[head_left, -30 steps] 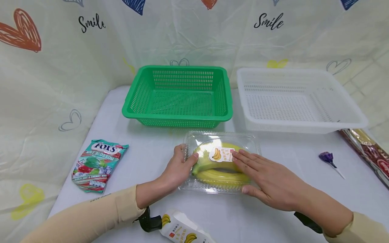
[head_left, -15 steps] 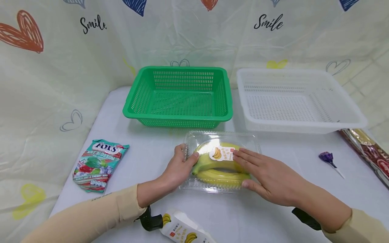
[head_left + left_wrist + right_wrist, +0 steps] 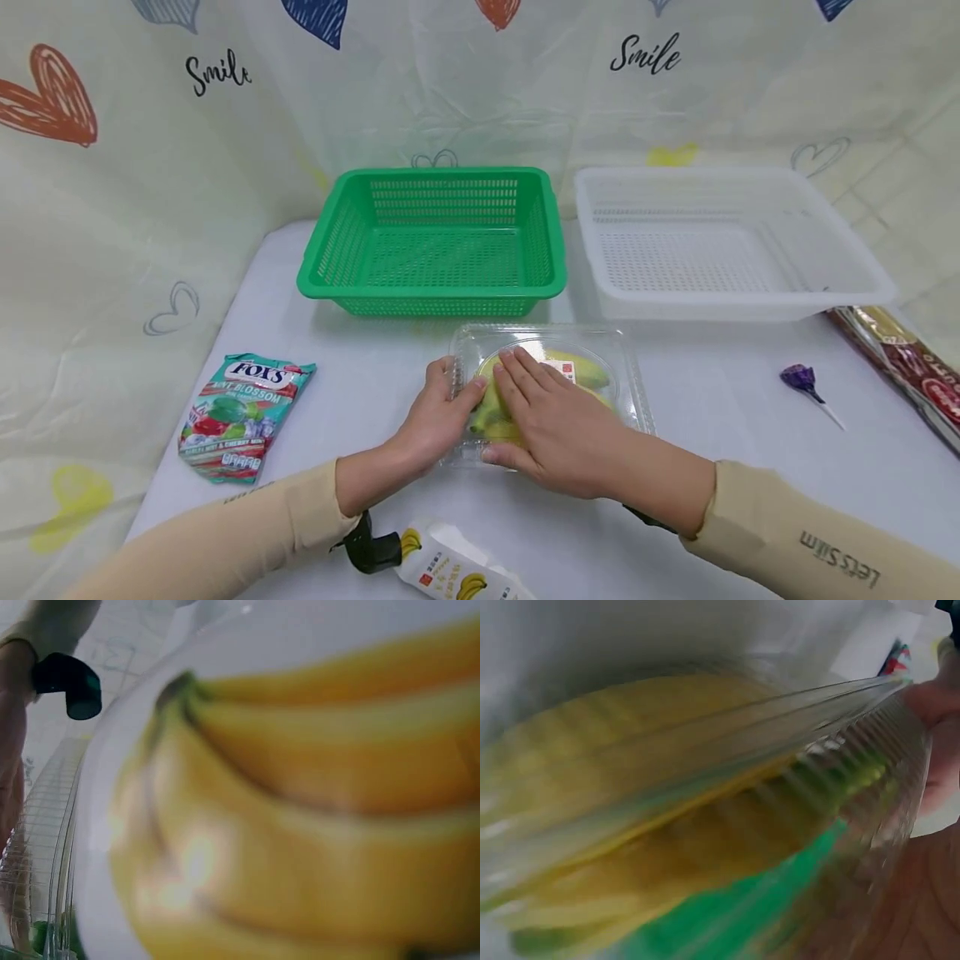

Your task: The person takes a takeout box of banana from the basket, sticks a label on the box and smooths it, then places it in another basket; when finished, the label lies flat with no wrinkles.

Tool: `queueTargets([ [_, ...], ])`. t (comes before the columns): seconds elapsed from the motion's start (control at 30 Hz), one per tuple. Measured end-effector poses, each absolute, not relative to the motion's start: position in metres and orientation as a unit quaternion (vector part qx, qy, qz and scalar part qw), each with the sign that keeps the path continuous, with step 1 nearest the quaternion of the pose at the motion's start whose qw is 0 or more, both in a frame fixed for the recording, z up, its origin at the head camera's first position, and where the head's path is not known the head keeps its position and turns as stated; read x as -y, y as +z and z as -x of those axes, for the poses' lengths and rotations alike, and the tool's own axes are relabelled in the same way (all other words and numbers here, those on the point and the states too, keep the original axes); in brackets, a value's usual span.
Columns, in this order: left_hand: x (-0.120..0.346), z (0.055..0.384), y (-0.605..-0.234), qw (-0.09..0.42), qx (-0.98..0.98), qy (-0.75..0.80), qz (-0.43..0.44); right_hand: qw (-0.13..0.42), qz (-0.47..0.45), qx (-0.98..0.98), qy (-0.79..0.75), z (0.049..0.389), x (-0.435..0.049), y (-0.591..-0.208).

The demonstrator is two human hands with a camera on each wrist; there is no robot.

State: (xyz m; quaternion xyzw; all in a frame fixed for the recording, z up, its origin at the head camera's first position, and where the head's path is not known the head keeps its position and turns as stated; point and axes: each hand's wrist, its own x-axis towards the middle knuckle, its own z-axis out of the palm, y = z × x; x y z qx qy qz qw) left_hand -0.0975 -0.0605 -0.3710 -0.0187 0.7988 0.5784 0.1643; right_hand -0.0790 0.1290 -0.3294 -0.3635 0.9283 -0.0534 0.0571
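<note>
In the head view a clear plastic clamshell box (image 3: 637,396) holding bananas (image 3: 588,372) lies on the white-covered table. My left hand (image 3: 433,421) grips its left edge, thumb over the rim. My right hand (image 3: 558,429) lies flat on the lid with straight fingers, covering much of the bananas and the sticker (image 3: 564,367). The right wrist view looks closely at the box's ribbed side (image 3: 855,780) and the bananas (image 3: 727,840) through it. A white pouch with printed bananas (image 3: 457,567) lies below my left wrist; its print (image 3: 300,810) fills the left wrist view.
Behind the box stand a green basket (image 3: 442,292) and a white basket (image 3: 742,307). A Fox's candy bag (image 3: 243,417) lies at the left. Toward the right are a purple-wrapped lollipop (image 3: 802,382) and a brown-and-gold packet (image 3: 915,358), partly tucked beside the white basket.
My right hand has slid left across the lid, from its right side to the middle, covering most of the sticker. The left hand keeps its grip. The head view has shifted slightly.
</note>
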Motion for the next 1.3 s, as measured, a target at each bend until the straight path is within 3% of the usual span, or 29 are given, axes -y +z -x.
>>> queueTargets([
  [0.23, 0.061, 0.097, -0.373, 0.159, -0.789, 0.593, 0.002, 0.110, 0.328, -0.937, -0.042, 0.076, -0.107, -0.328],
  [1.3, 0.061, 0.096, -0.373, 0.146, -0.783, 0.604, 0.015, 0.067, 0.311, -0.943, -0.099, 0.070, -0.133, -0.340],
])
